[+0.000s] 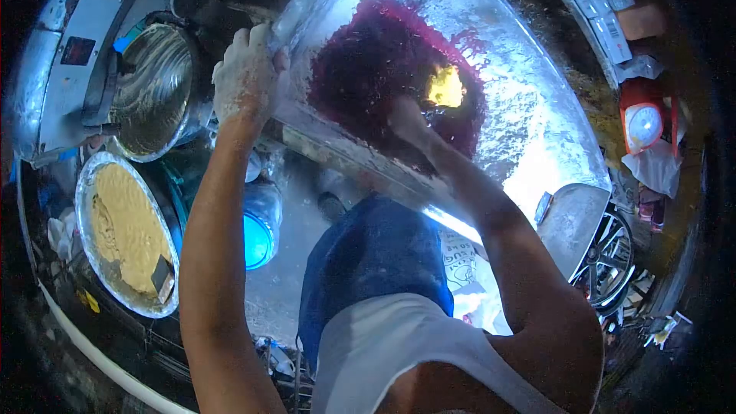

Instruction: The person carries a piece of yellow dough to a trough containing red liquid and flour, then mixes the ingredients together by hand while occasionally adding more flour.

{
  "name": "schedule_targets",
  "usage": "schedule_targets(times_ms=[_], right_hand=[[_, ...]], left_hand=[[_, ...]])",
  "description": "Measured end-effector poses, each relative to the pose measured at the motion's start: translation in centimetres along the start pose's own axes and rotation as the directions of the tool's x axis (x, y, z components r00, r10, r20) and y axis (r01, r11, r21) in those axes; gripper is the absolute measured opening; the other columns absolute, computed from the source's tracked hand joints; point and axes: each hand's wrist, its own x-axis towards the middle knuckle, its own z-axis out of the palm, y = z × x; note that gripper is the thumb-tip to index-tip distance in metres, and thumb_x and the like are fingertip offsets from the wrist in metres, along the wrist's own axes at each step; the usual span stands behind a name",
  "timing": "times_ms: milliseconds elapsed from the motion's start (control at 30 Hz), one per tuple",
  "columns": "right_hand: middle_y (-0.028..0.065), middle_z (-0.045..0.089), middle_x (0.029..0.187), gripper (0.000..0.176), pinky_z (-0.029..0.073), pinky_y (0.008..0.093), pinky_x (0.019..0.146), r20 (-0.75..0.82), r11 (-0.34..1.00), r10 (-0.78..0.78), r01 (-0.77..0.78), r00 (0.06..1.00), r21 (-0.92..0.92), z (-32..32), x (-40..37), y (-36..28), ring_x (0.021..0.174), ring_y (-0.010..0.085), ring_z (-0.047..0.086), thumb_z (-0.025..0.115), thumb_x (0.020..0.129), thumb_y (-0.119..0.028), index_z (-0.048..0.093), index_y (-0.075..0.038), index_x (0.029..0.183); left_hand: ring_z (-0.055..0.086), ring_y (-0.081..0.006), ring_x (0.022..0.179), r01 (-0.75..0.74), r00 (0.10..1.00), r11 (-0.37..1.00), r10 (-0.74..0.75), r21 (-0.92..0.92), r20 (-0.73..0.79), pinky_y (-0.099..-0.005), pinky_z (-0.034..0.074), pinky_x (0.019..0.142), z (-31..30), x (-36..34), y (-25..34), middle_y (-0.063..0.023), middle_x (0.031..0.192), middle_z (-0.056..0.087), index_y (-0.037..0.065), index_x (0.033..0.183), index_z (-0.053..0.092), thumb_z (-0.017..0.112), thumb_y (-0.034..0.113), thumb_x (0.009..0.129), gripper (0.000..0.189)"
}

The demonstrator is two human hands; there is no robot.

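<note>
My left hand (pixel 247 69), dusted with white powder, is closed at the left corner of a pale metal worktable (pixel 529 92), its fingers curled over the edge. My right hand (pixel 410 119) reaches into a dark purple-red mass (pixel 360 69) spread on the worktable; its fingers are blurred and hidden there. A bright yellow lump (pixel 446 86) sits in the mass, just beyond and right of that hand. White powder covers much of the surface around it.
Left of me stand a metal mixing bowl (pixel 153 92) and a round tub (pixel 172 253) of tan powder with a scraper (pixel 162 279) in it. A blue container (pixel 261 234) is below. On the right are a metal scoop (pixel 579 218), a black spoked wheel (pixel 606 261) and a red scale (pixel 645 123).
</note>
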Motion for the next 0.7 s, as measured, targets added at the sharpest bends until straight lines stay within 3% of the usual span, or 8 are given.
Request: schedule_targets(times_ms=[100,200,267,333,400,433,533,700], right_hand=[[0.022,0.073,0.089,0.017,0.059,0.0499,0.072,-0.033,0.913,0.314,-0.293,0.949,0.284,-8.5,1.5,-2.3,0.086,0.0427,0.072,0.059,0.084,-0.009,0.074,-0.001,0.085],[0.0243,0.073,0.098,0.021,0.051,0.0548,0.095,-0.131,0.994,0.088,-0.079,0.988,0.07,-7.7,6.7,2.0,0.097,0.0428,0.07,0.061,0.085,-0.016,0.073,0.001,0.089],[0.0255,0.07,0.113,0.03,0.038,0.0598,0.11,-0.221,0.989,0.052,-0.08,0.974,-0.123,-8.6,10.2,2.6,0.121,0.044,0.06,0.062,0.087,-0.024,0.074,0.002,0.095],[0.0279,0.07,0.114,0.046,0.04,0.0589,0.11,-0.195,0.992,0.118,-0.125,0.974,-0.023,-10.0,12.5,3.2,0.118,0.0458,0.062,0.059,0.092,-0.039,0.073,0.004,0.101],[0.0303,0.07,0.114,0.063,0.042,0.058,0.11,-0.034,0.958,0.215,-0.204,0.976,0.203,-11.2,13.2,1.7,0.116,0.0475,0.064,0.055,0.097,-0.054,0.072,0.005,0.108],[0.0309,0.07,0.112,0.069,0.046,0.0567,0.106,0.118,0.956,0.207,-0.227,0.971,0.186,-12.1,13.1,0.6,0.111,0.0473,0.067,0.053,0.098,-0.06,0.072,0.005,0.109],[0.0288,0.071,0.108,0.061,0.049,0.0564,0.102,0.063,0.987,0.12,-0.126,0.991,0.104,-7.1,12.7,-1.5,0.105,0.0444,0.068,0.05,0.099,-0.053,0.073,0.003,0.108],[0.0253,0.072,0.101,0.05,0.053,0.0559,0.093,0.116,0.972,0.168,-0.184,0.979,0.149,-2.5,11.0,-5.4,0.095,0.0395,0.071,0.046,0.102,-0.042,0.075,-0.002,0.107]], left_hand=[[0.065,-0.0382,0.106,-0.011,1.0,1.0,0.011,-0.012,0.01,-0.0529,0.052,0.088,0.0,0.0,-0.1,-0.0177,0.116,0.061,0.009,0.123,0.056,0.063,0.032,0.093,0.038],[0.064,-0.0415,0.108,0.01,0.999,1.0,-0.01,0.01,0.05,-0.0528,0.053,0.089,-0.3,0.1,0.0,-0.0179,0.121,0.06,0.01,0.13,0.054,0.063,0.031,0.095,0.042],[0.064,-0.0422,0.108,0.008,0.999,1.0,-0.009,0.007,0.05,-0.0531,0.053,0.089,-0.2,0.1,-0.2,-0.0182,0.121,0.06,0.01,0.131,0.054,0.063,0.031,0.094,0.043],[0.064,-0.0429,0.108,-0.001,0.999,1.0,0.001,-0.001,0.051,-0.0534,0.053,0.09,-0.2,0.1,-0.3,-0.0184,0.122,0.06,0.011,0.131,0.054,0.064,0.031,0.094,0.044],[0.063,-0.0442,0.109,0.026,0.999,0.999,-0.025,-0.022,0.045,-0.0539,0.052,0.09,-0.3,0.1,0.0,-0.0189,0.123,0.059,0.011,0.133,0.053,0.064,0.031,0.094,0.046],[0.063,-0.0442,0.109,0.018,0.999,0.999,-0.016,-0.028,0.048,-0.0539,0.052,0.09,-0.5,0.2,0.1,-0.0189,0.123,0.059,0.011,0.133,0.053,0.064,0.031,0.094,0.046],[0.061,-0.0446,0.112,0.049,0.994,0.998,-0.044,-0.049,0.099,-0.0542,0.051,0.09,-0.8,0.3,0.1,-0.0196,0.126,0.058,0.01,0.134,0.052,0.063,0.031,0.093,0.047],[0.062,-0.0454,0.111,0.015,0.997,0.999,-0.012,-0.029,0.074,-0.0551,0.052,0.089,-0.3,0.3,-0.4,-0.0202,0.126,0.058,0.01,0.134,0.052,0.063,0.029,0.094,0.045]])
